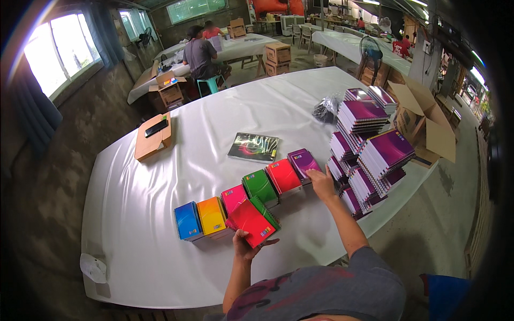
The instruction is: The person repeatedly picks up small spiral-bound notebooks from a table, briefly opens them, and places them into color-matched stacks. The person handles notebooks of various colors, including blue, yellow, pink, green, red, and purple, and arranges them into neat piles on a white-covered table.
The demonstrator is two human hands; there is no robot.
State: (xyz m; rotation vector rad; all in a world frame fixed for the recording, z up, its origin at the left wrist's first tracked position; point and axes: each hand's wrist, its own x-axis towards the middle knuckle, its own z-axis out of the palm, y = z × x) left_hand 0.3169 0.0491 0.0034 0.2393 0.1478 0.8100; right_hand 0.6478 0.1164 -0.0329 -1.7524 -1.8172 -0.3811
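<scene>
Red and green notebooks (251, 220) sit gripped in the left hand (247, 247), best kept squared together, while the right hand (322, 184) — whether pinching, I cannot tell — is at the purple stack's (301, 161) edge and should lift cleanly without nudging the row (258, 185) on the counter (139, 214).

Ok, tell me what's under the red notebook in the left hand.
Under the red notebook, a green notebook peeks out along one edge. The rest of it, and anything else beneath the red cover, is hidden.
</scene>
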